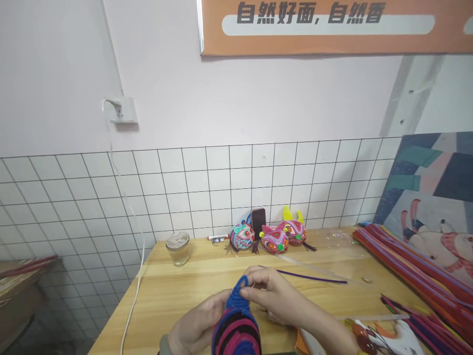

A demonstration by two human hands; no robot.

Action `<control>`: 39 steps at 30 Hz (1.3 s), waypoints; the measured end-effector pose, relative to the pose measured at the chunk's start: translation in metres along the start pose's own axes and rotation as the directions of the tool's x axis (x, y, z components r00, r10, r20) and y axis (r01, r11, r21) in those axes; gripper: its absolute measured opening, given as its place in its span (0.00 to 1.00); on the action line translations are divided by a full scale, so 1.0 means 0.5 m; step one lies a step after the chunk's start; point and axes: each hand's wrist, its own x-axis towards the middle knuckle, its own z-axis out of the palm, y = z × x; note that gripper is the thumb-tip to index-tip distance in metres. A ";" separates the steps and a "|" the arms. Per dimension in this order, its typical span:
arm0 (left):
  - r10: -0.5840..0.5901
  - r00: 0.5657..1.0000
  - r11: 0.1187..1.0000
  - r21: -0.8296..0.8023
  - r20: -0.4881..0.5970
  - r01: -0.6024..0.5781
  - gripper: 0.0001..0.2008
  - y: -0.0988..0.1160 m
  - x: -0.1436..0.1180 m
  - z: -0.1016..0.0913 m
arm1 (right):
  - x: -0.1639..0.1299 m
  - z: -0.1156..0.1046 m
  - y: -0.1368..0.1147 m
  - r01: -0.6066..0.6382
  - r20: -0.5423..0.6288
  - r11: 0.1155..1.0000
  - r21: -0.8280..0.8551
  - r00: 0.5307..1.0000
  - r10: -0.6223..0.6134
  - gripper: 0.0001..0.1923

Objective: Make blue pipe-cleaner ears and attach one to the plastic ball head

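A long pale wooden table [177,291] runs along a wall of small white square tiles [92,197], seen from above the person's own hands. Far to the right of the hands, a large painted canvas in blue, teal and pink [432,197] leans against the wall. Just below it, a thick sheaf of long fuzzy craft stems in red, purple and other colours [414,268] lies along the table's right edge.

At the bottom centre, the left hand [195,328] cups a rounded, striped form wound from blue, magenta and black fuzzy stems [236,330], gripping it from the left side. The form stands upright between both hands, above the table's near edge. The right hand [275,296] comes in from the right, its thumb and fingertips [254,283] pinched tightly on the blue looped tip [238,291] at the top of the form.

Beyond the pinch, near the wall, three finished colourful fish-like ornaments [273,236] sit side by side, with a dark phone [258,222] standing upright among them. To the left of those stands a small clear glass jar [178,248]. Just past the right hand's fingers, a single thin purple stem [310,277] lies flat. A white cable [135,286] trails down from a wall socket [121,109], well left of the hands.
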 end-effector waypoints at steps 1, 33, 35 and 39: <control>0.027 0.999 0.998 0.049 -0.024 -0.026 0.28 0.000 0.002 0.002 | 0.002 -0.001 0.002 0.008 -0.009 1.000 -0.026 1.000 -0.008 0.13; 0.147 0.955 0.937 0.347 -0.258 -0.051 0.22 0.015 -0.008 -0.014 | 0.028 0.002 0.014 -0.117 -0.111 0.974 0.193 0.984 0.140 0.13; 0.148 0.947 0.934 0.354 -0.286 -0.039 0.21 0.014 -0.009 -0.017 | 0.028 0.002 0.008 -0.136 -0.115 0.973 0.186 0.981 0.159 0.14; 0.142 0.944 0.932 0.363 -0.297 -0.026 0.21 0.012 -0.009 -0.021 | 0.030 0.000 0.001 -0.158 -0.126 0.976 0.149 0.976 0.178 0.16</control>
